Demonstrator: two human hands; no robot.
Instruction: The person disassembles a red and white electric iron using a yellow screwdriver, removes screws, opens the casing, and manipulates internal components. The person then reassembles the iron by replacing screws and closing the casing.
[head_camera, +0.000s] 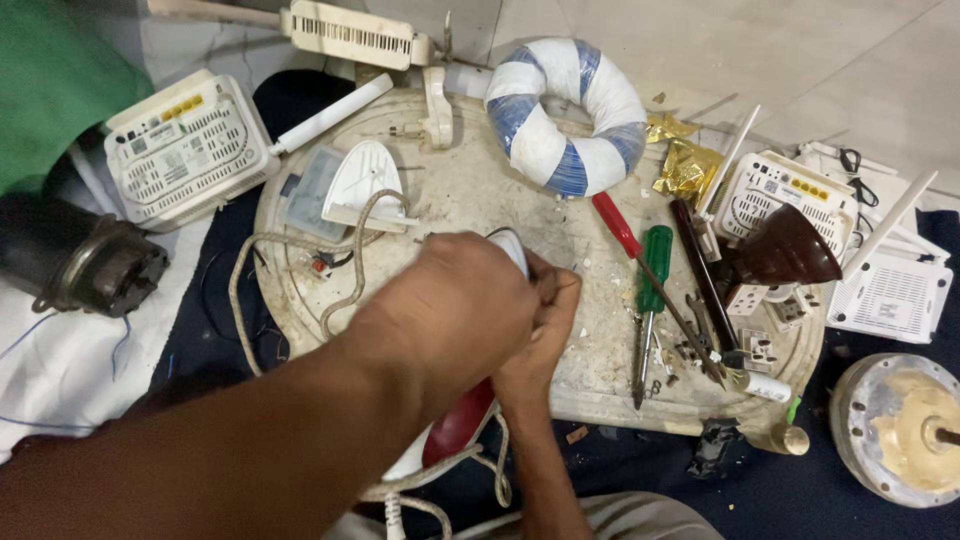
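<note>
Your left hand (455, 300) comes in across the frame from the lower left, knuckles up, fingers curled down over the white top of a clothes iron (470, 415) that sits at the near edge of the round, scuffed white table (470, 190). Your right hand (545, 315) rises from below and meets it, fingers pinched together tight against the iron's nose; what the fingertips pinch is hidden, so you cannot tell. The iron shows a dark red side and white body beneath your hands, with its braided cord (300, 255) looping left across the table and more cord hanging off the near edge.

Just right of your hands lie a red-handled screwdriver (620, 228) and a green-handled screwdriver (650, 290), side by side, tips pointing toward you. Behind them sits a blue-and-white wrapped ring (565, 110). A white iron shell piece (365, 185) lies at the back left of the table, near a clear plastic part. Off the table at left is a white router (185, 145) with an antenna, and below it a dark motor (85, 265). At right are two more white routers, a brown cone-shaped part (785, 250), crumpled gold foil (685, 165) and loose socket pieces. Floor tiles show at the top.
</note>
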